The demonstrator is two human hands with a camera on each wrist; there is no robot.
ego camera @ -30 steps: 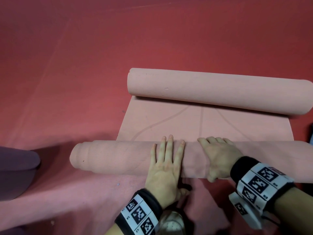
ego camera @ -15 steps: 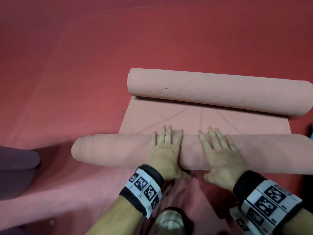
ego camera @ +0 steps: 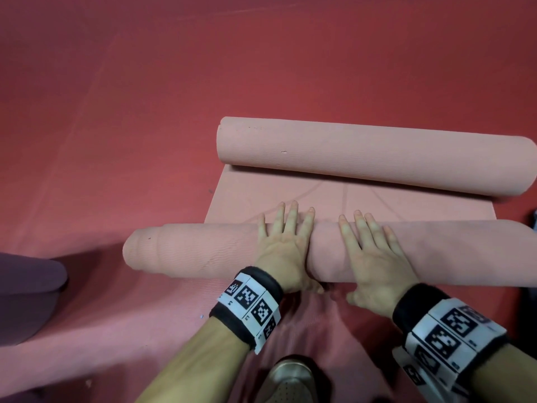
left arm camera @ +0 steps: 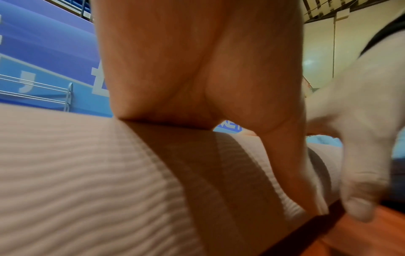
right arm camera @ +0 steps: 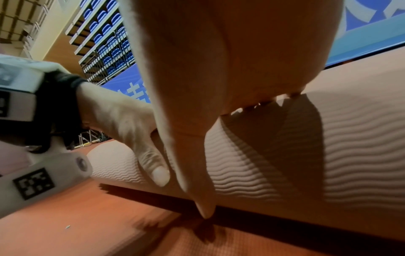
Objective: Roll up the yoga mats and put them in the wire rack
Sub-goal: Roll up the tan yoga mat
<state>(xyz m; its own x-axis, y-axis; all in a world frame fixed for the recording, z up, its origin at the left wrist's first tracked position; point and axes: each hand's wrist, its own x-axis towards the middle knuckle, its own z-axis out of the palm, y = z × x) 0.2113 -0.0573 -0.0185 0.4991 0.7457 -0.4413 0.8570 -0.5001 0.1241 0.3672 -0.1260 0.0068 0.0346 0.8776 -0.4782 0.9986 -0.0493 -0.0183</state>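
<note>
A shoe toe (ego camera: 287, 376) is seen at the very bottom of the head view, on the red floor (ego camera: 145, 82). Just above it, two wrists with black-and-white marker bands are seen. The left hand (ego camera: 283, 248) and the right hand (ego camera: 374, 263) are laid flat on top of the near roll (ego camera: 203, 251) of the pink yoga mat. The fingers are kept straight and a little spread. Nothing is gripped; the roll is only pressed from above. The fingertips of both hands are seen at the far side of the roll, and the thumbs hang down at its near side. In the wrist views the thumbs are seen close to the floor by the roll's near bottom edge.

The roll's left end is uneven, with an inner part sticking out past the outer wraps. Its right end is cut off by the picture edge. A dark purple shape (ego camera: 26, 295) lies to the left, apart from the roll, with bare red floor between them.

Past the fingers, a short flat strip of mat (ego camera: 406, 205) is seen, with thin curved lines on it. Past that strip, a far roll (ego camera: 363, 155) is seen, at the strip's far edge. Only the strip is left between the two rolls. Beyond the far roll, wide open red floor is seen.
</note>
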